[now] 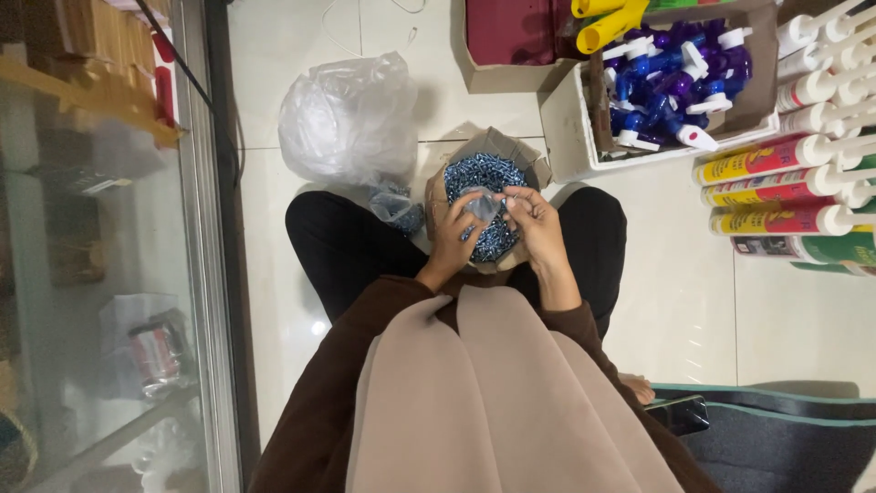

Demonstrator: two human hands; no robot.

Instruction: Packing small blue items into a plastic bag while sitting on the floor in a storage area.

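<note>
Sitting cross-legged on the floor, the person pinches a small clear plastic bag (482, 206) between both hands: left hand (453, 233) and right hand (538, 224), fingers closed on its edges. The bag hangs directly over the cardboard box of blue screws (474, 173), resting between the knees, equally near both hands.

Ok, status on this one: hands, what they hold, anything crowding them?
Left hand and right hand together pinch a small clear bag. Beneath them, open cardboard box full of blue screws. Big plastic bag lies just left, not touching.
</note>
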